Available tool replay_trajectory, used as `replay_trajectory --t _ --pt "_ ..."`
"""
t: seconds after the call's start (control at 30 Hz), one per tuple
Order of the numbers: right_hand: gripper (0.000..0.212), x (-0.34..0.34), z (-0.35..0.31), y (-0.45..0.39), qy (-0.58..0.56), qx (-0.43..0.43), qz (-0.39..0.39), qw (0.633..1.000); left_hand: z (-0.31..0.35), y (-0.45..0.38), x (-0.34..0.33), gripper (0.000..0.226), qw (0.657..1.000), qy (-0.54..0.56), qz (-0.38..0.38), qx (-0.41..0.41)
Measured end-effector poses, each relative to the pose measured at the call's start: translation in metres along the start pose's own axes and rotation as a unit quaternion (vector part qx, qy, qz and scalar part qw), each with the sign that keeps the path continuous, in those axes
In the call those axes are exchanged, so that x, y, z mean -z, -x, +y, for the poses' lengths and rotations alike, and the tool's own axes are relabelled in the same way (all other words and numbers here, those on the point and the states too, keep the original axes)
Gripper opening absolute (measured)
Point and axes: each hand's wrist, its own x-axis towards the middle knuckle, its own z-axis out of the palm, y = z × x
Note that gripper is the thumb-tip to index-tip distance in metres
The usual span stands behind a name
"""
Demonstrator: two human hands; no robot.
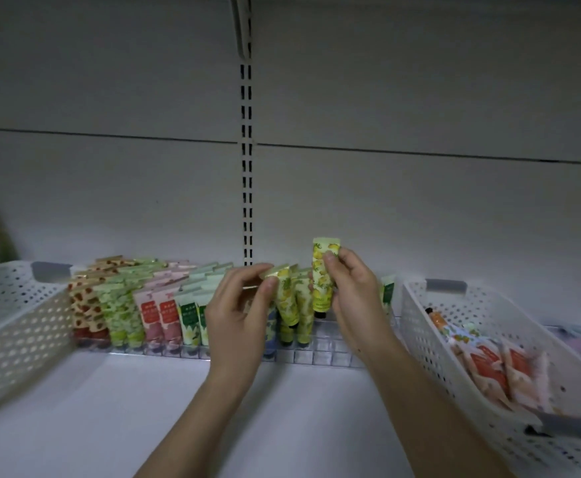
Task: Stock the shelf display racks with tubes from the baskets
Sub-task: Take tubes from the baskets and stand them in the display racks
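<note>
- The yellow lemon-print tube (322, 276) is upright, cap down, held just above the clear display rack (320, 353) at the back of the shelf (164, 401), beside the yellow tubes already standing there (294, 298).
- The right hand (351, 291) pinches it: thumb on the printed front near the middle, fingers (346, 260) curled round the far side. The crimped top sticks up above the fingers and the black cap hangs below them.
- The left hand (244, 305) pinches the crimped top of a standing yellow tube (278, 272), tilting it leftward, likely to open a slot.
- Risk: if the cap meets a divider rather than a slot, the tube could tip and knock over its neighbours.
- Risk: letting go of the tilted tube too soon may close the gap, or lean it onto the blue tube (271, 326) in front.
- The white basket on the right (430, 339) holds more tubes; another white basket (13, 315) sits to the left.
</note>
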Motion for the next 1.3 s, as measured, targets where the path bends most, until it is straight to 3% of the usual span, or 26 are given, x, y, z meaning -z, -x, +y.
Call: replay_trajectory --t 0.13,0.27,0.37,0.63,0.77,1.0,1.13,1.3 --pt "0.032 0.015 0.013 -0.007 0.063 0.039 -0.019 0.997 -0.017 0.009 0.002 0.017 0.999 -0.022 0.014 -0.040" --pt "0.023 0.020 0.020 -0.002 0.091 0.093 -0.015 0.991 -0.024 0.010 -0.001 0.014 0.994 -0.067 -0.007 -0.087" --pt "0.019 0.022 0.023 0.003 0.093 0.084 -0.010 0.992 -0.026 0.015 -0.005 0.015 0.988 -0.102 -0.024 -0.115" --pt "0.003 0.028 0.026 0.002 0.121 0.083 -0.014 0.989 -0.033 0.015 0.001 0.012 0.987 -0.130 -0.006 -0.089" --pt "0.006 0.028 0.025 0.001 0.133 0.087 -0.027 0.987 -0.034 0.018 0.000 0.019 0.991 -0.120 0.008 -0.058" --pt "0.006 0.034 0.022 0.001 0.144 0.085 -0.021 0.986 -0.037 0.018 -0.002 0.013 0.972 -0.211 -0.048 -0.091" --pt "0.007 0.037 0.020 0.000 0.151 0.054 -0.057 0.985 -0.037 0.017 -0.001 0.020 0.949 -0.289 -0.067 -0.107" --pt "0.016 0.037 0.019 0.001 0.162 0.043 -0.087 0.982 -0.037 0.019 0.000 0.033 0.943 -0.306 -0.093 -0.090"
